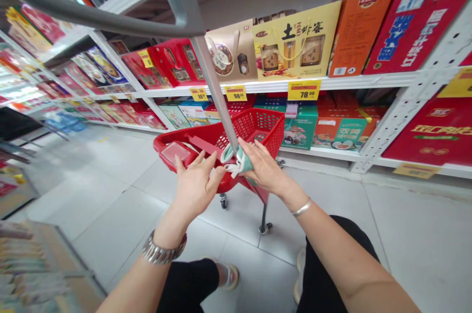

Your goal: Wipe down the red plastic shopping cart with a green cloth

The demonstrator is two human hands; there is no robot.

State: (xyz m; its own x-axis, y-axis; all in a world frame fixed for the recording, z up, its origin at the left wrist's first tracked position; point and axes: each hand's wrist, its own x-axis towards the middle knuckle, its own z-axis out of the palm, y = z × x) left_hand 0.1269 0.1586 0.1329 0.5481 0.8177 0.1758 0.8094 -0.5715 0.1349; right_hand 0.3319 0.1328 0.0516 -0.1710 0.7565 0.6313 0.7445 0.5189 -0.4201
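A crumpled teal-and-white cloth item (236, 160) is wrapped about the lower end of a grey metal pole (216, 91), which is the handle of a red plastic shopping basket cart (254, 118). My right hand (263, 165) has its fingers closed over the cloth from the right. My left hand (197, 187) stands just left of the cloth, palm up and fingers apart, holding nothing. A silver wristwatch circles my left wrist, and a thin bangle circles my right. The inside of the basket is partly hidden by my hands.
White metal shelves (258, 87) run along the right and back, stacked with boxed gift sets (295, 42) and yellow price tags. The grey handle bar crosses the top left of the view. Pale floor tiles (110, 165) spread below, and my feet show at the bottom.
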